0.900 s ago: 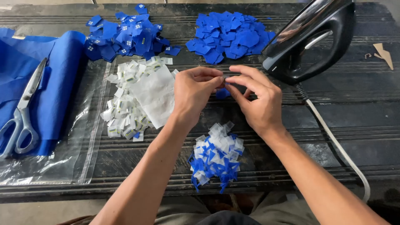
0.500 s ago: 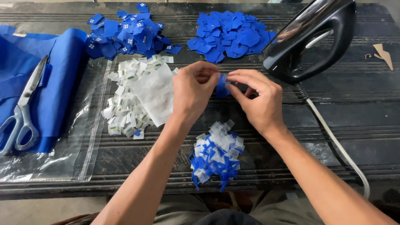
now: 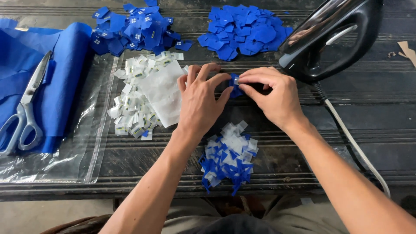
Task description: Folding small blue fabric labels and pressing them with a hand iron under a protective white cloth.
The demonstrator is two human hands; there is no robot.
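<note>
My left hand [image 3: 201,102] and my right hand [image 3: 273,93] meet over a small blue fabric piece [image 3: 234,85] with a white label on it, low on the dark table [image 3: 346,112]. Fingertips of both hands pinch and press that piece. Just below my hands lies a heap of blue pieces with white labels [image 3: 228,156]. To the left of my left hand sits a pile of small white labels [image 3: 134,106] with a white sheet [image 3: 164,91] on top.
A black iron [image 3: 333,37] rests at the upper right, its white cord [image 3: 353,143] running down the right side. Two heaps of blue pieces [image 3: 245,32] [image 3: 134,28] lie at the back. Folded blue cloth [image 3: 60,73], scissors [image 3: 26,108] and a clear plastic bag [image 3: 52,160] lie left.
Both hands have lowered the small blue piece toward the table and closed in around it. The piles and the iron have not moved.
</note>
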